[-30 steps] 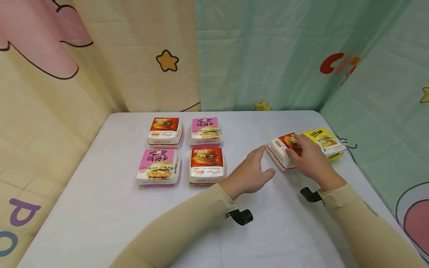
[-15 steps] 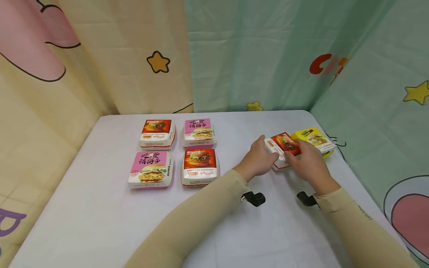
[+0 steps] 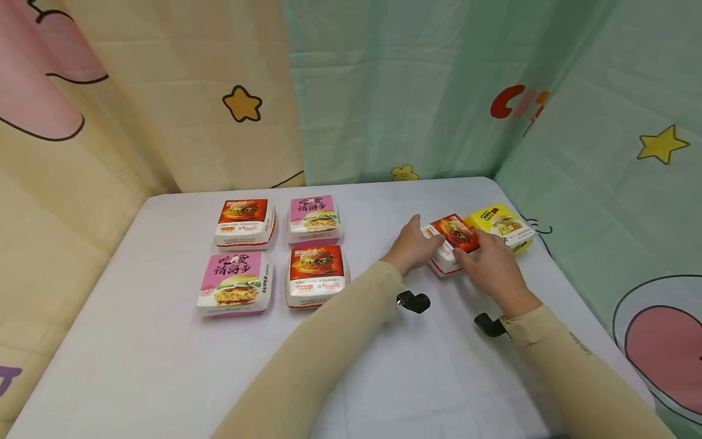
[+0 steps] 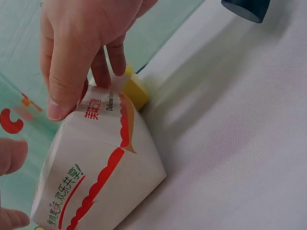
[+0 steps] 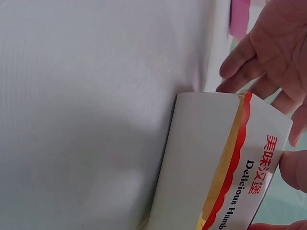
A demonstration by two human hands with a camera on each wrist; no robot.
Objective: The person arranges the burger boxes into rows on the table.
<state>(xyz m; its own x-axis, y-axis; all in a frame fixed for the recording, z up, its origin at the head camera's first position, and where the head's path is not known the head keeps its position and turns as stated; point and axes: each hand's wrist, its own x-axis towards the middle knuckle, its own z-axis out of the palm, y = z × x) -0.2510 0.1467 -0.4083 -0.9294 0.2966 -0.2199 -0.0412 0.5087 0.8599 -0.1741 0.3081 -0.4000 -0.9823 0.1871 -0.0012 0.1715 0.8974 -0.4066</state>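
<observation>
On the right part of the white table (image 3: 109, 366), 1 red-topped burger box (image 3: 457, 230), set at an angle; can't tell if lifted. Right hand (image 3: 493, 268) grips it, thumb on the top edge, fingers partly hidden. Left hand (image 3: 415, 247) at its left end, fingers loosely extended; contact unclear. 1 yellow box (image 3: 501, 221) just beside it, past the right hand.

Left of the hands, 4 more boxes, 2 rows of 2. Back row: back red box (image 3: 244, 224), back pink box (image 3: 314, 218). Front row: front pink box (image 3: 234, 283), front red box (image 3: 317, 274). So 6 boxes: 3 red, 2 pink, 1 yellow, all printed with burgers.

2 tan sleeves: left sleeve (image 3: 323, 341), right sleeve (image 3: 581, 360). 1 black camera at each wrist: left camera (image 3: 414, 302), right camera (image 3: 490, 325). Curtain (image 3: 373, 91) behind: 1 orange star (image 3: 242, 103), 1 yellow flower (image 3: 404, 173).
</observation>
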